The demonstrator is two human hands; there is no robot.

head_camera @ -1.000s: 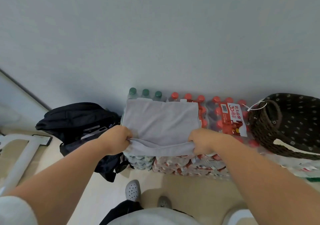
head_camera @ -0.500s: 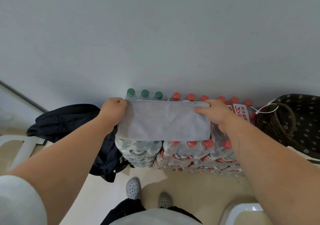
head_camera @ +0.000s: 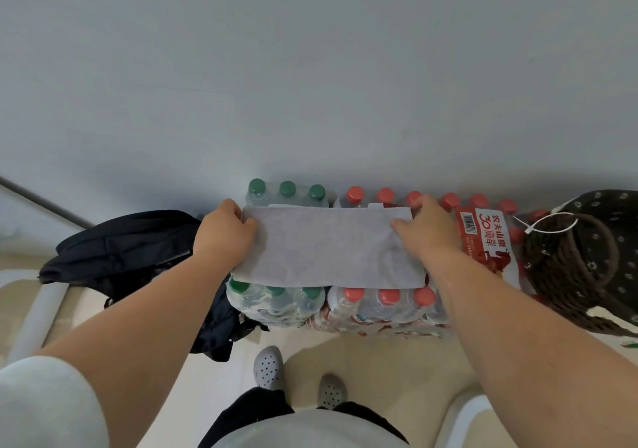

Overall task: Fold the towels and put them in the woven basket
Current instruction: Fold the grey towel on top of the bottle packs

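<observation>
A grey towel point(head_camera: 328, 247) lies folded in half as a wide strip on top of the shrink-wrapped bottle packs. My left hand point(head_camera: 224, 230) pinches its far left corner, thumb on top. At the far right corner my right hand point(head_camera: 424, 226) pinches the doubled edges the same way. The dark woven basket point(head_camera: 545, 275), with a dotted lining and a loop handle, stands at the right end of the packs, apart from both hands. A white tie hangs on its handle.
The towel rests on packs of green-capped bottles point(head_camera: 276, 306) and red-capped bottles point(head_camera: 386, 306) against the wall. A black backpack point(head_camera: 121, 247) leans to the left, beside a white frame point(head_camera: 34, 309). My feet in grey clogs point(head_camera: 267, 368) stand on the beige floor.
Both hands carried the towel's near edge up and over to the far edge, folding it in half. Since half a second ago they have only settled the corners down.
</observation>
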